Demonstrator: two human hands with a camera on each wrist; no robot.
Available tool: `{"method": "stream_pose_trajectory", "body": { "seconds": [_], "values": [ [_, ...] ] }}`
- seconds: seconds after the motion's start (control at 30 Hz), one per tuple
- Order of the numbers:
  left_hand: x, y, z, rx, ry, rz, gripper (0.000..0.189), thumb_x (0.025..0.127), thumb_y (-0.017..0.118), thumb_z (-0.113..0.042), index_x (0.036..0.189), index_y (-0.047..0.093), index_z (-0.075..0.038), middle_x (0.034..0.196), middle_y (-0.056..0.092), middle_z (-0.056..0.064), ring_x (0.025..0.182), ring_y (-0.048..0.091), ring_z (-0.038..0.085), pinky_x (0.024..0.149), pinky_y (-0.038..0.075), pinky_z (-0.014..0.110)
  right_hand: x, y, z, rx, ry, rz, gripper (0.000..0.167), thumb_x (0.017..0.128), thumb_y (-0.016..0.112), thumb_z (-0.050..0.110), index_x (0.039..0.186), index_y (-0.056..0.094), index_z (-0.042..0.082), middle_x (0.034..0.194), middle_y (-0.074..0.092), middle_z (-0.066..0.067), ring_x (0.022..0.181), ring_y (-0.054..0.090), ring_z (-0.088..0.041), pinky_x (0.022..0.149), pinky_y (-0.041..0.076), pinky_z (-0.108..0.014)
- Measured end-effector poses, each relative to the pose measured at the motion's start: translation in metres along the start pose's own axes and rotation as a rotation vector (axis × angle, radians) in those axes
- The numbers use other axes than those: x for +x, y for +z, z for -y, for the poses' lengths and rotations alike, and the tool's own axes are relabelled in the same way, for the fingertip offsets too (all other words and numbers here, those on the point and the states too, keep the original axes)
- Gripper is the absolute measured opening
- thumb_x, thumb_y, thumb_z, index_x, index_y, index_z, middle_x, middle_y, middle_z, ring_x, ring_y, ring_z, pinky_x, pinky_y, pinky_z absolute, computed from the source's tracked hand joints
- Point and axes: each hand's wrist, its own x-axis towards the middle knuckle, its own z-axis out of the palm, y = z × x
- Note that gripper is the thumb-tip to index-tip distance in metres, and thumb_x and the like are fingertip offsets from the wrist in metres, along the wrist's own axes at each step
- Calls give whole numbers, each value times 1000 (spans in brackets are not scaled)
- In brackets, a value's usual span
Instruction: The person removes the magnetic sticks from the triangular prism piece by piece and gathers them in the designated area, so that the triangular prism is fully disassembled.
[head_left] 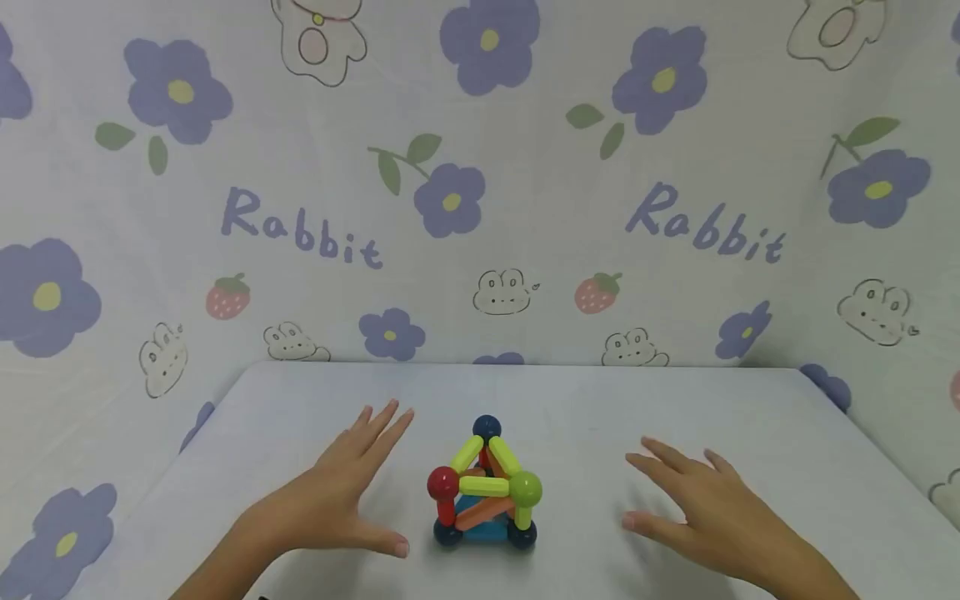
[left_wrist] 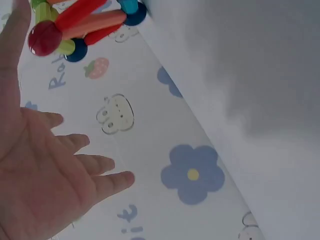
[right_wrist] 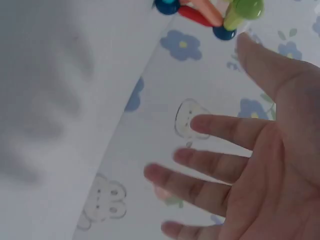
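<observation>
A small frame of coloured rods and balls point(head_left: 484, 486) stands on the white table between my two hands. Dark blue balls sit at its base and top, with a red ball point(head_left: 443, 483) and a green ball point(head_left: 526, 489) at mid-height. To its left, my left hand point(head_left: 330, 492) is spread with fingers straight and thumb apart, touching nothing. My right hand point(head_left: 708, 517) is spread likewise on the other side, a wider gap from the frame. Part of the structure shows at the top of the left wrist view, by the red ball point(left_wrist: 45, 38), and of the right wrist view, by the green ball point(right_wrist: 248, 7).
The white table point(head_left: 600, 400) runs back to a hanging cloth point(head_left: 540, 125) printed with flowers, rabbits and strawberries. Its far edge meets that cloth behind the structure. Shadows of the hands fall on the tabletop.
</observation>
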Motion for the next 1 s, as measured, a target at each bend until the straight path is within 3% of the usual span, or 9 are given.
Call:
{"method": "stream_pose_trajectory", "body": {
  "seconds": [0.07,0.17,0.33,0.53,0.73,1.0],
  "values": [
    [7,3,-6,-14,4,-5,125,67,80,-70,159,1,-44,167,5,-2,150,15,35,105,34,64,6,0,9,5,-36,7,60,90,67,58,133,64,15,140,58,-10,121,59,-32,101,38,-63],
    [16,9,-16,-26,17,-19,115,71,80,-67,158,7,-48,162,26,-2,140,39,29,92,50,56,15,2,22,44,-115,-23,44,91,72,45,126,68,18,134,61,-3,118,62,-26,94,51,-49],
    [29,22,-33,-72,27,-56,100,75,81,-60,157,26,-41,126,56,-3,107,60,18,78,58,38,29,9,43,137,-262,-138,35,88,79,31,120,68,21,124,60,10,103,64,-10,83,56,-31],
    [40,36,-43,-92,46,-53,78,81,80,-51,148,45,-30,96,62,-12,78,58,8,65,51,20,43,17,61,203,-369,-84,42,85,81,36,120,63,23,114,57,14,91,59,-1,77,54,-22],
    [43,41,-43,-53,138,-84,55,86,81,-36,135,56,-28,99,67,-10,75,56,4,69,51,22,55,22,74,163,-448,-96,45,79,87,26,117,63,25,108,54,11,80,57,-1,70,52,-17],
    [43,38,-45,-25,164,-105,42,89,79,-24,126,60,-21,96,67,-7,74,55,6,68,51,23,69,29,88,108,-484,-165,38,77,87,11,104,60,16,93,53,6,70,52,-1,64,47,-12]
  ]
}}
